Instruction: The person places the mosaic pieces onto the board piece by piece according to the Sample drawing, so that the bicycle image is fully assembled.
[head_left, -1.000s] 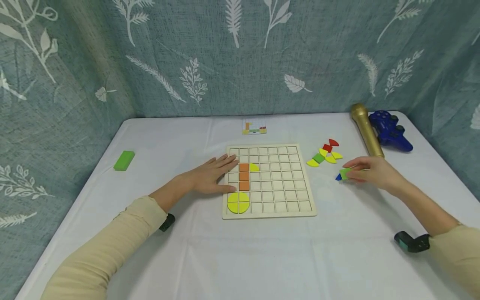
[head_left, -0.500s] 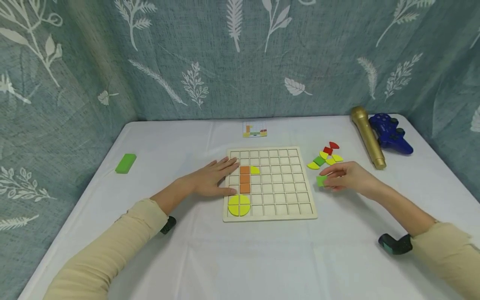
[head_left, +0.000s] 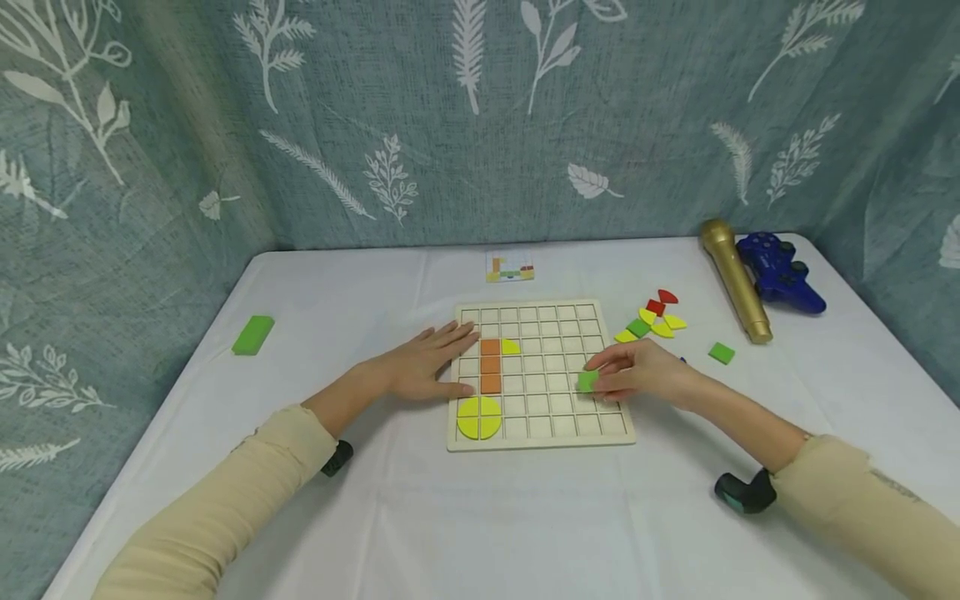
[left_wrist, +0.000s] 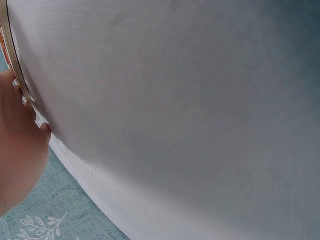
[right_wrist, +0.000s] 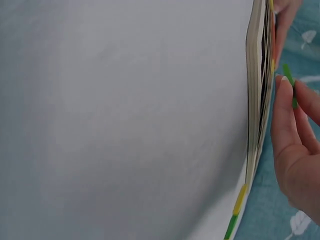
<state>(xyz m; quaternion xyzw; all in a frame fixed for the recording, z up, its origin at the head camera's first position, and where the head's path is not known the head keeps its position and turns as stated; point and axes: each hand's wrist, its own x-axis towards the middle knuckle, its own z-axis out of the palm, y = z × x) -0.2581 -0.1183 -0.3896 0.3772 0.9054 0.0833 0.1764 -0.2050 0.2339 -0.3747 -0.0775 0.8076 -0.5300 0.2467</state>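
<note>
A wooden grid board (head_left: 536, 408) lies on the white table. My left hand (head_left: 420, 362) rests flat on its left edge with the fingers straight. On the board, orange squares (head_left: 491, 365) form a column with a yellow quarter circle (head_left: 510, 347) beside the top one; yellow quarter pieces (head_left: 478, 417) make a circle below. Above the board's right half, my right hand (head_left: 645, 372) pinches a green square tile (head_left: 587, 382) between thumb and fingers. In the right wrist view the green tile (right_wrist: 290, 86) shows edge-on, apart from the board.
Red, yellow and green pieces (head_left: 648, 317) lie right of the board, with a green square (head_left: 722, 353) nearby. A pattern card (head_left: 510, 266) lies behind the board. A gold microphone (head_left: 737, 282) and blue game controller (head_left: 780, 273) are at back right, a green block (head_left: 253, 335) at left.
My right hand has moved left from the table to above the board, carrying a green square tile. Another green square now shows on the table behind it. My left hand stays put.
</note>
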